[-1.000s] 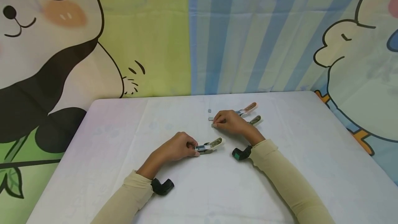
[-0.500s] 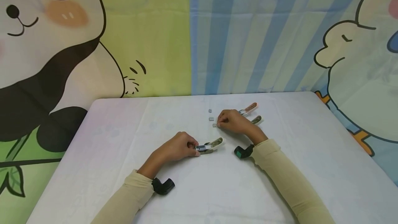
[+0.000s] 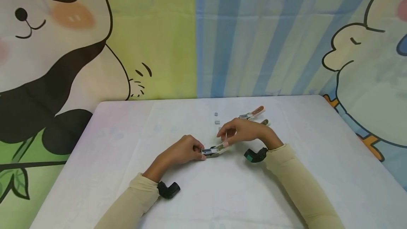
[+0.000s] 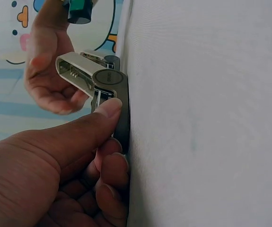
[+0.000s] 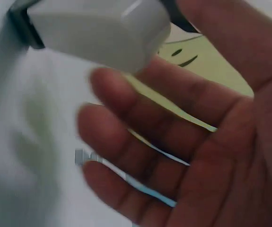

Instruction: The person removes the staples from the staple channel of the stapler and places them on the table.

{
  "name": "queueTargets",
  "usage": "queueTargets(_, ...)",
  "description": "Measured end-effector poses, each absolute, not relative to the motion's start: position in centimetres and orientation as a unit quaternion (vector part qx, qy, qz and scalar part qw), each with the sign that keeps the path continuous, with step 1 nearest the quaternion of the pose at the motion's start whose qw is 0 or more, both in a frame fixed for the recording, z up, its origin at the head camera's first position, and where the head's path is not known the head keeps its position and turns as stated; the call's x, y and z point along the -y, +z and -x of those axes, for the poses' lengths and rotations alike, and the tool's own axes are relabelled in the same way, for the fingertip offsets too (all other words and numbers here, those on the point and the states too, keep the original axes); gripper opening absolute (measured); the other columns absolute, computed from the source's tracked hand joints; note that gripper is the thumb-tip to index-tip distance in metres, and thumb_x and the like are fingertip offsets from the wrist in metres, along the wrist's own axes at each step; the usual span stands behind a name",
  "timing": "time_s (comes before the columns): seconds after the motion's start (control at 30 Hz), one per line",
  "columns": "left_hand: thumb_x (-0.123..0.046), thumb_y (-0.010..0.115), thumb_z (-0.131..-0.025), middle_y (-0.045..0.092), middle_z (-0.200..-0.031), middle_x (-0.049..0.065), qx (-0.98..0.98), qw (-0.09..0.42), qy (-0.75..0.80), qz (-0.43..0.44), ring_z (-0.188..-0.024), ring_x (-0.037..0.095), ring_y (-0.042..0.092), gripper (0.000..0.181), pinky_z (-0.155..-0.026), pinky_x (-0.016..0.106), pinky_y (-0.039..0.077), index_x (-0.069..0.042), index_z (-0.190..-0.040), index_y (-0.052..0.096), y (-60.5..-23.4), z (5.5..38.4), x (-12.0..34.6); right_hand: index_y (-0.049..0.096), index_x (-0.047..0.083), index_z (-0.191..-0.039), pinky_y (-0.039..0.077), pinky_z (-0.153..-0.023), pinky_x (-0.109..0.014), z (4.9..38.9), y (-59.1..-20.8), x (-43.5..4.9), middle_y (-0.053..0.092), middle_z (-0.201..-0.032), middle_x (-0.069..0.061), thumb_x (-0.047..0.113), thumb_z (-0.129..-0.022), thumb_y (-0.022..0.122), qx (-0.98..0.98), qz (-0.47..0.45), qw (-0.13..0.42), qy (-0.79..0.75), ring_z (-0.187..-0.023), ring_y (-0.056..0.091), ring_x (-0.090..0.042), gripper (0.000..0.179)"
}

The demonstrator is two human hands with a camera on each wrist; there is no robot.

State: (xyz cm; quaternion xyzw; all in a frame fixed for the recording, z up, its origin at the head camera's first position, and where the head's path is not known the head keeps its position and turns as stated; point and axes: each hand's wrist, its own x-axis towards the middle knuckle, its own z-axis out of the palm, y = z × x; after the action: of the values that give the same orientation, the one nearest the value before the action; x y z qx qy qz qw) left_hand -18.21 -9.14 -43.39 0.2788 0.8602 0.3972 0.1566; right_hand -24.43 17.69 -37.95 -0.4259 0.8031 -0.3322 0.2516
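My left hand (image 3: 181,153) pinches a small stapler (image 3: 208,151) between thumb and fingers near the middle of the table. Its top cover is swung back, baring the silver staple channel; in the left wrist view the hollow cover (image 4: 74,71) tilts up from the dark base. Close to that raised cover is my right hand (image 3: 245,130), its fingers loosely bent and apart. In the right wrist view the cover's pale outer side (image 5: 93,33) lies between thumb and index finger; whether they touch it is unclear.
Beyond my right hand lie a stapler with an orange-brown handle (image 3: 258,110) and another with an olive handle (image 3: 265,122), partly hidden by the hand. Small grey pieces, like staple strips (image 3: 217,122), lie in a row to their left. A printed curtain hangs behind the table.
My right hand has left the nearest small grey piece and come nearer to the held stapler's raised cover, its fingers spreading. The left hand and its stapler stay nearly still.
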Motion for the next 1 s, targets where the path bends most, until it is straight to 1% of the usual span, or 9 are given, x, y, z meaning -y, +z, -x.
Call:
queueTargets(0.03,-0.015,0.079,-0.083,0.061,-0.064,-0.007,-0.859,0.155,0.397,-0.282,-0.057,0.005,0.050,0.019,-0.054,0.024,0.042,-0.005,-0.098,0.074,-43.4,18.2,9.0,0.069,0.005,-0.114,0.051,-0.079,-0.036,24.2,-37.8,-17.7,0.067,-0.100,0.002,0.020,-0.090,0.072,-0.800,0.432,0.266,-0.321,-0.086,0.064,-0.016,0.029)
queueTargets(0.1,-0.016,0.079,-0.083,0.061,-0.064,-0.008,-0.859,0.154,0.396,-0.286,-0.057,0.004,0.049,0.018,-0.054,0.024,0.041,-0.005,-0.097,0.074,-43.4,18.3,8.9,0.070,0.007,-0.109,0.051,-0.074,-0.033,23.8,-37.6,-17.7,0.067,-0.097,0.003,0.018,-0.089,0.073,-0.800,0.440,0.274,-0.302,-0.081,0.062,-0.013,0.024)
queueTargets(0.2,-0.016,0.079,-0.083,0.061,-0.064,-0.008,-0.862,0.151,0.392,-0.282,-0.057,0.005,0.050,0.018,-0.053,0.024,0.041,-0.004,-0.096,0.074,-43.3,18.3,8.8,0.072,0.009,-0.103,0.049,-0.068,-0.029,23.2,-37.3,-17.5,0.066,-0.093,0.007,0.017,-0.089,0.073,-0.816,0.434,0.259,-0.281,-0.072,0.058,-0.010,0.016)
queueTargets(0.3,-0.015,0.080,-0.082,0.061,-0.065,-0.008,-0.865,0.149,0.390,-0.278,-0.057,0.005,0.051,0.018,-0.054,0.024,0.042,-0.004,-0.095,0.074,-43.2,18.2,8.8,0.073,0.009,-0.104,0.048,-0.064,-0.028,22.7,-37.0,-17.3,0.065,-0.092,0.008,0.017,-0.089,0.073,-0.833,0.420,0.245,-0.264,-0.070,0.055,-0.009,0.016)
queueTargets(0.53,-0.015,0.078,-0.084,0.059,-0.062,-0.008,-0.863,0.154,0.389,-0.284,-0.055,0.004,0.047,0.012,-0.051,0.024,0.039,-0.007,-0.091,0.073,-43.2,17.8,8.9,0.073,0.008,-0.106,0.048,-0.067,-0.028,21.5,-37.1,-17.5,0.062,-0.092,0.010,0.016,-0.090,0.072,-0.847,0.419,0.212,-0.250,-0.075,0.056,-0.010,0.018)
queueTargets(0.67,-0.015,0.078,-0.083,0.057,-0.061,-0.008,-0.867,0.164,0.365,-0.298,-0.054,0.005,0.046,0.011,-0.051,0.023,0.038,-0.007,-0.088,0.073,-43.0,17.8,8.2,0.073,0.008,-0.107,0.048,-0.069,-0.027,21.1,-37.0,-17.9,0.062,-0.092,0.010,0.016,-0.091,0.071,-0.848,0.428,0.202,-0.240,-0.077,0.056,-0.007,0.019)
queueTargets(0.8,-0.017,0.078,-0.083,0.054,-0.058,-0.008,-0.867,0.166,0.335,-0.330,-0.053,0.004,0.044,0.011,-0.050,0.023,0.036,-0.009,-0.083,0.071,-42.7,17.8,6.9,0.073,0.006,-0.106,0.049,-0.070,-0.027,20.6,-36.6,-18.9,0.062,-0.091,0.009,0.013,-0.090,0.071,-0.846,0.444,0.192,-0.225,-0.077,0.056,-0.005,0.018)
queueTargets(1.0,-0.019,0.079,-0.083,0.058,-0.064,-0.008,-0.868,0.162,0.336,-0.327,-0.056,0.004,0.048,0.015,-0.052,0.021,0.040,-0.009,-0.087,0.069,-42.7,17.6,4.5,0.073,0.008,-0.104,0.048,-0.070,-0.026,20.0,-36.1,-21.3,0.059,-0.089,0.011,0.012,-0.090,0.071,-0.862,0.424,0.187,-0.204,-0.077,0.055,-0.004,0.015)
